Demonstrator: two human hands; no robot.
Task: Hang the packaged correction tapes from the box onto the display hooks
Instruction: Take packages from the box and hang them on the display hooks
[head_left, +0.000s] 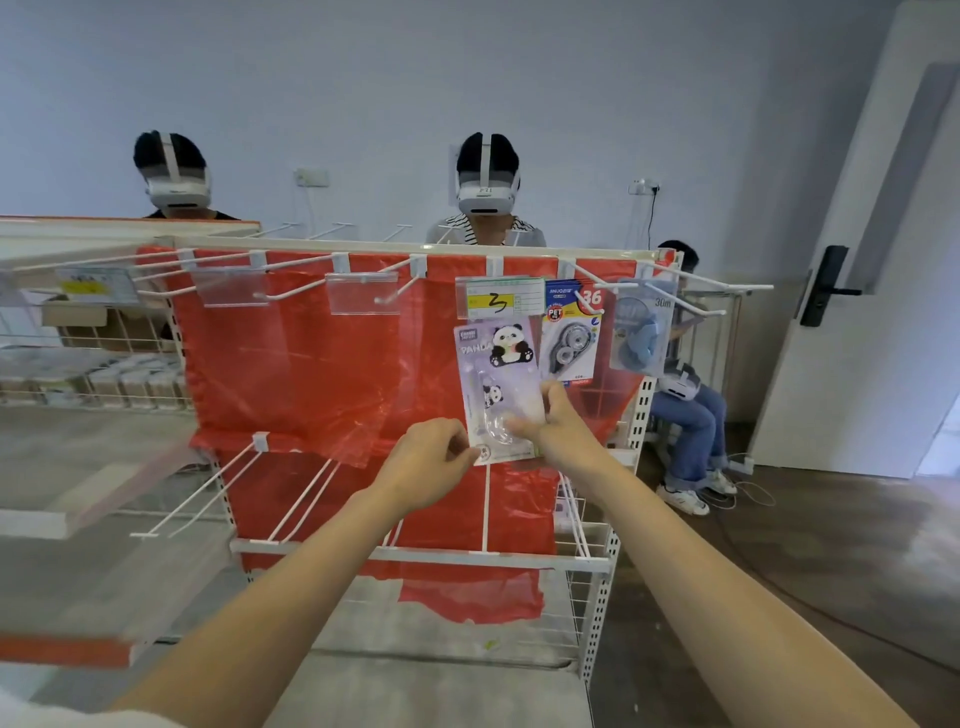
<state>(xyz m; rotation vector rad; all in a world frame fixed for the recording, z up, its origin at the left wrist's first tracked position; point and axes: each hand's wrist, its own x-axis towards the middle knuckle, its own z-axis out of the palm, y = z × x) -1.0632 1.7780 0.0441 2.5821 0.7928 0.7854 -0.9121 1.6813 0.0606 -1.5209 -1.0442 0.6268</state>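
Observation:
A purple panda correction tape pack (496, 374) hangs upright in front of the red backing of the display rack, just under a price tag holder (498, 297). My left hand (428, 462) pinches its lower left corner. My right hand (553, 423) grips its lower right edge. I cannot tell whether the pack's top sits on a hook. To its right a blue-and-white correction tape pack (570, 338) and a clear blue 30m pack (643, 327) hang on white hooks (691, 283). The box is out of view.
Empty white hooks (291, 288) with clear label holders run along the top rail to the left; more hooks (218, 478) jut out lower down. Two people in headsets stand behind the rack; a seated person (685, 415) is at the right. A door (852, 291) stands right.

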